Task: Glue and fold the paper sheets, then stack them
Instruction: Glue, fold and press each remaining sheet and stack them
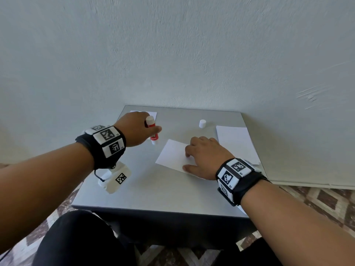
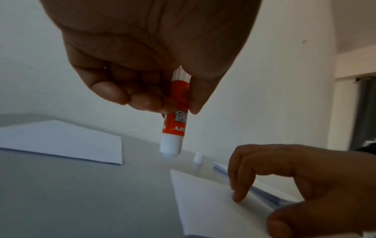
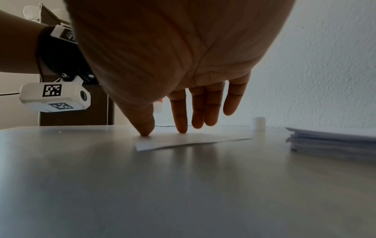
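My left hand (image 1: pixel 139 128) grips a red-and-white glue stick (image 1: pixel 153 131) upright, uncapped tip down, just above the grey table (image 1: pixel 153 185) and left of the middle sheet. In the left wrist view the glue stick (image 2: pixel 176 116) hangs between thumb and curled fingers. A single white sheet (image 1: pixel 172 154) lies in the middle of the table. My right hand (image 1: pixel 203 156) rests on its right part, thumb and fingertips (image 3: pixel 145 128) pressing it down with straight fingers. The same sheet (image 3: pixel 189 139) lies flat in the right wrist view.
The white glue cap (image 1: pixel 202 123) stands at the back of the table. A stack of white sheets (image 1: pixel 237 143) lies at the right edge; another white paper (image 1: pixel 151 114) lies at the back left. The wall runs close behind the table.
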